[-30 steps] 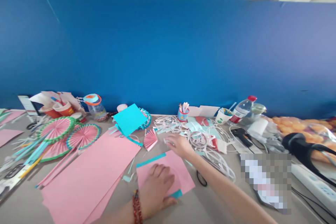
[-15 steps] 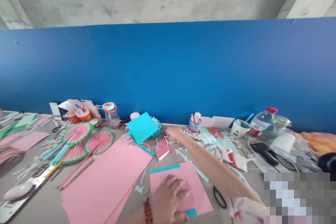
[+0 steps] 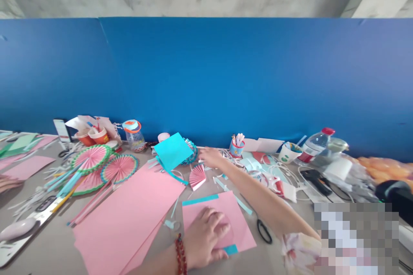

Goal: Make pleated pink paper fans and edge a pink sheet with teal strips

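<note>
My left hand (image 3: 204,235), with a red beaded bracelet at the wrist, lies spread on a pink paper sheet (image 3: 238,219). A blue strip (image 3: 200,200) runs along the sheet's far edge, and another bit of blue shows near my thumb. My right hand (image 3: 210,157) reaches far forward to the back of the table, fingers apart and pointing down among small scraps. Beside it are a small folded pink paper fan (image 3: 197,176) and a turquoise square sheet (image 3: 173,151) lying over a blue-edged pleated piece (image 3: 191,151). Black-handled scissors (image 3: 264,231) lie under my right forearm.
Large pink sheets (image 3: 129,215) cover the left middle. Round pleated fans (image 3: 120,169), a ruler and a mouse (image 3: 17,228) lie farther left, near another person's hand (image 3: 9,184). A pen cup (image 3: 237,148), a paper cup (image 3: 289,153), a bottle (image 3: 318,144) and cables line the back right.
The view has tilted down and turned slightly right. My right hand has shifted a little left, its fingers stretched out more. My left hand stays flat on the pink sheet.
</note>
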Demonstrator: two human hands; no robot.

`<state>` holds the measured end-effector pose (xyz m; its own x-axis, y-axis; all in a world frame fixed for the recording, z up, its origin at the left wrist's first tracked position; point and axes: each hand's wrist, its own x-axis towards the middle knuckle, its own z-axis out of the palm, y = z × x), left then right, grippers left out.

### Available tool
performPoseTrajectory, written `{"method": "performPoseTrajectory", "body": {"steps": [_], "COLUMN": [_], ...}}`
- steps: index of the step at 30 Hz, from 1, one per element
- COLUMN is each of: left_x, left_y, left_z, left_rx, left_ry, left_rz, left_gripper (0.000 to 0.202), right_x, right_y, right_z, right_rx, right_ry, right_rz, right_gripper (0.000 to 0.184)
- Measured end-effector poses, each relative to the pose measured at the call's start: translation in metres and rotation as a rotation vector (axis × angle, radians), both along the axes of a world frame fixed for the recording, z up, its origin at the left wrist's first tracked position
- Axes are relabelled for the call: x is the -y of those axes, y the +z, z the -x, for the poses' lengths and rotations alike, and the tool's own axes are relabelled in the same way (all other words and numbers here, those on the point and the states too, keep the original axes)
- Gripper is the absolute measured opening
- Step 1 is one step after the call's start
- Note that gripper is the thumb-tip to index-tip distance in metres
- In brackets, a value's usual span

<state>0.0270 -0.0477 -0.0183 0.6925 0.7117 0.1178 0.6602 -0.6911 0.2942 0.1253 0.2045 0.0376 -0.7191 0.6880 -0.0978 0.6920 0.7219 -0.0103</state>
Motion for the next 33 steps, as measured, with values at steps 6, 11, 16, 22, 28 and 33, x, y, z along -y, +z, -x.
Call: {"method": "performPoseTrajectory", "body": {"steps": [6, 11, 16, 22, 28, 33], "left_x": [0.000, -0.002, -0.002, -0.002, 0.002, 0.013], "left_y": [0.001, -0.005, -0.007, -0.004, 0.005, 0.013], "left_z": [0.001, 0.001, 0.001, 0.000, -0.001, -0.003], "left_rx": [0.002, 0.011, 0.003, 0.019, 0.023, 0.058], "left_ry": [-0.007, -0.011, -0.014, 0.001, -0.056, -0.157], "left_rz": [-0.010, -0.016, -0.018, -0.007, 0.039, 0.112], "left_gripper": [0.070, 0.070, 0.069, 0.067, 0.067, 0.059], "right_x": [-0.009, -0.029, -0.047, -0.055, -0.022, 0.057], "right_y": [-0.011, -0.001, 0.013, 0.043, 0.066, 0.052], "right_z": [0.005, -0.017, -0.040, -0.061, -0.102, -0.146], "right_rx": [-0.021, -0.257, -0.622, -1.040, -1.210, -1.261], "right_ry": [-0.093, -0.245, -0.374, -0.455, -0.496, -0.540], "right_rz": [0.119, 0.201, 0.273, 0.266, 0.224, 0.299], "right_gripper": [0.034, 0.034, 0.035, 0.032, 0.028, 0.031]}}
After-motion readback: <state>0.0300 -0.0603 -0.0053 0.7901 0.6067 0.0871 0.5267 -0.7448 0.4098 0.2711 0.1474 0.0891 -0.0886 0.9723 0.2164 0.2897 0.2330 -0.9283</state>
